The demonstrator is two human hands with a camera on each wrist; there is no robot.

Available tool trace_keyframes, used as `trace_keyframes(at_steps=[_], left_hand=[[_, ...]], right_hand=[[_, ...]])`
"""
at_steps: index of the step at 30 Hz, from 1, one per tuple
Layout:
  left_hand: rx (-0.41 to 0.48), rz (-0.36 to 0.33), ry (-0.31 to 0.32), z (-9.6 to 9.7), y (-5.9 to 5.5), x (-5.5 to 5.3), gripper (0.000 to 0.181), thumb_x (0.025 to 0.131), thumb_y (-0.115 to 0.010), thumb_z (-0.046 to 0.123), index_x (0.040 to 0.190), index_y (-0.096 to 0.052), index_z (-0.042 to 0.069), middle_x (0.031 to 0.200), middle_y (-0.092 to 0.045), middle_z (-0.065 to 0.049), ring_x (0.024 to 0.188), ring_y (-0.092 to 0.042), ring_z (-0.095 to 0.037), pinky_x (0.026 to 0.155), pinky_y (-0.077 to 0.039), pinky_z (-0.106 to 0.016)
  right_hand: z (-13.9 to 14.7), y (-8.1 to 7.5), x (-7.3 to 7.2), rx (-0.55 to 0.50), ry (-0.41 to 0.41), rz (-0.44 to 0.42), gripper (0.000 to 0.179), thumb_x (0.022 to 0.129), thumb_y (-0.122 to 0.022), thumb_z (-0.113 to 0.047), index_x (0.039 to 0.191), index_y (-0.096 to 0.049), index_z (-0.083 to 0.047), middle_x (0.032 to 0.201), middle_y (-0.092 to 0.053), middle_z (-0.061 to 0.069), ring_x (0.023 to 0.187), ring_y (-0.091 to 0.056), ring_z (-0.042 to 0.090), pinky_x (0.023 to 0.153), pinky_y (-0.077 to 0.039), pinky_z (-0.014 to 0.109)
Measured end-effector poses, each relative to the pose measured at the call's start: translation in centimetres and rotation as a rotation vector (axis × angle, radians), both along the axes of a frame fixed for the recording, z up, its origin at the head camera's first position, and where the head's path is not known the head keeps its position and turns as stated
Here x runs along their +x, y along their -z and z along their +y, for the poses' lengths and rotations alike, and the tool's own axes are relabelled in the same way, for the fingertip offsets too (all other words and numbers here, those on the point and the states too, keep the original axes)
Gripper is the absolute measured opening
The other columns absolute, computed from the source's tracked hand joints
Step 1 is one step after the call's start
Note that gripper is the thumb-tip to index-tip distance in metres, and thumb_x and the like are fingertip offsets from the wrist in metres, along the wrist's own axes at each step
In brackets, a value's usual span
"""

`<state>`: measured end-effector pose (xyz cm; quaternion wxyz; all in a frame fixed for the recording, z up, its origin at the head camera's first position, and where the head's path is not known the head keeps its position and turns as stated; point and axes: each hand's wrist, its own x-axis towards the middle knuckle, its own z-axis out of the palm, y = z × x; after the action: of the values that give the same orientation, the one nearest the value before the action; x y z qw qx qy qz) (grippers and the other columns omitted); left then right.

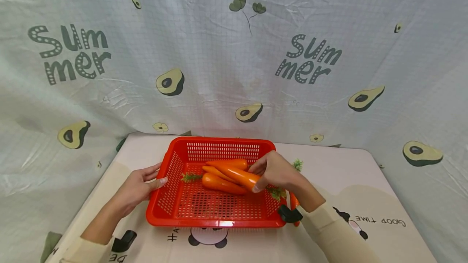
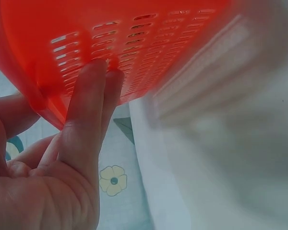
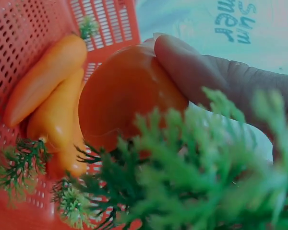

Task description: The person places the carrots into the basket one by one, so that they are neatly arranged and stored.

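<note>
A red perforated plastic basket (image 1: 215,223) stands on the table. My left hand (image 1: 136,189) grips its left rim, thumb on top; in the left wrist view the fingers (image 2: 84,110) lie along the outer wall. Over the basket's right half, my right hand (image 1: 276,172) pinches the thick end of an orange carrot (image 1: 239,175), whose tip points left across other carrots. Beneath it lie several carrots, one in front (image 1: 223,184) and another behind (image 1: 239,163). In the right wrist view, blurred green leaves (image 3: 187,163) partly cover the held carrot (image 3: 125,96).
Just right of the basket, partly hidden by my right arm, more orange carrot (image 1: 294,200) shows, and a green leafy top (image 1: 297,165) pokes out behind the hand. A patterned cloth curtain (image 1: 212,52) hangs behind the table (image 1: 351,173).
</note>
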<state>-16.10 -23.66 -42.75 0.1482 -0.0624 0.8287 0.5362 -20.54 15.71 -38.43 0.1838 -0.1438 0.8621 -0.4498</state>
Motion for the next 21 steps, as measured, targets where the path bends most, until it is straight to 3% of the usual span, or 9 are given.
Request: trace_keyframes(at_steps=[21], left_hand=[[0.031,0.003,-0.002,-0.1,0.0,0.1,0.078,0.103,-0.065,0.021,0.164,-0.023,-0.001,0.157,-0.044,-0.033,0.104,-0.075,-0.027,0.084,-0.066,-0.044]], right_hand=[[-3.6,2.0,-1.9,0.094,-0.124,0.041,0.036,0.063,-0.096,-0.001,0.096,-0.081,-0.005,0.092,-0.078,0.005,0.084,-0.068,0.019,0.08,-0.064,0.033]])
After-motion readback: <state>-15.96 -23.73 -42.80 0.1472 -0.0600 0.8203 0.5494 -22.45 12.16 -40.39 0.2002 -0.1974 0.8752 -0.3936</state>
